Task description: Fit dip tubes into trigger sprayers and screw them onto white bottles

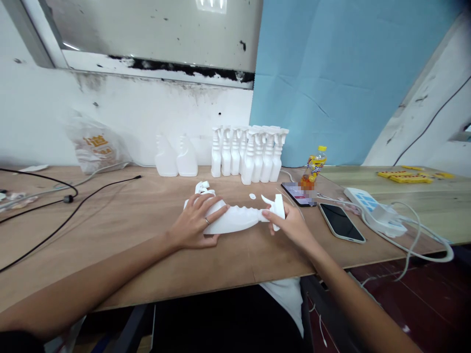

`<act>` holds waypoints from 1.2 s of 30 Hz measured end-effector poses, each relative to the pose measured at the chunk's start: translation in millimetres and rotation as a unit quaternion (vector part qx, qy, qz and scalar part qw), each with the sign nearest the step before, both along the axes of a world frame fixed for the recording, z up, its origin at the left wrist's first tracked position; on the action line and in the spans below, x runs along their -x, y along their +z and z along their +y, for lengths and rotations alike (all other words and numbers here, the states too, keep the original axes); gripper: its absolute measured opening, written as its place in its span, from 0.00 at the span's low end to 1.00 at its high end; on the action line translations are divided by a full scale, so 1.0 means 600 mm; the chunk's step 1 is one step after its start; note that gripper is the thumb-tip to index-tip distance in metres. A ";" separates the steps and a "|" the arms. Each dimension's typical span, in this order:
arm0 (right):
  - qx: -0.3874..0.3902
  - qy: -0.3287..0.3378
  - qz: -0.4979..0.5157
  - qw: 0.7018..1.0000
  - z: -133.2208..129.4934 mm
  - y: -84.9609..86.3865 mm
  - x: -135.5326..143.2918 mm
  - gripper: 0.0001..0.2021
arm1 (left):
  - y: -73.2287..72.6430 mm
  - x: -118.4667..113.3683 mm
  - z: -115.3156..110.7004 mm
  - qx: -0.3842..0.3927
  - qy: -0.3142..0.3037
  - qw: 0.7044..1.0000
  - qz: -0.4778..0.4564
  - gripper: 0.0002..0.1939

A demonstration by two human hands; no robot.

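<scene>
A white spray bottle (235, 218) lies on its side on the table, its neck pointing right. My left hand (198, 219) is wrapped over the bottle's base end, a ring on one finger. At the neck, my right hand (287, 223) grips the white trigger sprayer head (278, 212), which meets the bottle's mouth; whether it is fully seated I cannot tell. Behind my left hand lies another white trigger head (202, 187), partly hidden by the fingers. A small white disc (252, 196) rests on the table beyond the bottle's neck.
Several white spray bottles (247, 164) with heads stand against the wall; two headless bottles (187, 159) stand left of them. To the right are a drink bottle (315, 164), a tablet-like device (300, 192), a phone (341, 222) and a power strip (373, 208). Black cables (84, 208) and a plastic bag (93, 147) lie left.
</scene>
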State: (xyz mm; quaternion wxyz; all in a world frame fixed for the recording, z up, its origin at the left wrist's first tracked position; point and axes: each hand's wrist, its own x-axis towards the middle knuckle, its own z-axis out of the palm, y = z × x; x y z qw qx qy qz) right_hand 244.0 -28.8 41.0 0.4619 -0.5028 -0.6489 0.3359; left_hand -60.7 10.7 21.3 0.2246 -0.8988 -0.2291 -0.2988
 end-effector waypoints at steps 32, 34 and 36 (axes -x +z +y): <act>-0.003 0.009 0.028 1.000 0.004 -0.011 -0.011 0.21 | -0.003 -0.007 -0.007 0.008 0.012 1.000 -0.017 0.41; -0.023 0.020 0.035 0.999 0.004 -0.009 -0.010 0.25 | -0.003 -0.007 -0.008 0.009 0.014 1.000 -0.012 0.40; -0.047 0.036 0.046 0.997 0.002 -0.006 -0.009 0.31 | -0.003 -0.006 -0.008 0.005 0.012 1.000 -0.010 0.40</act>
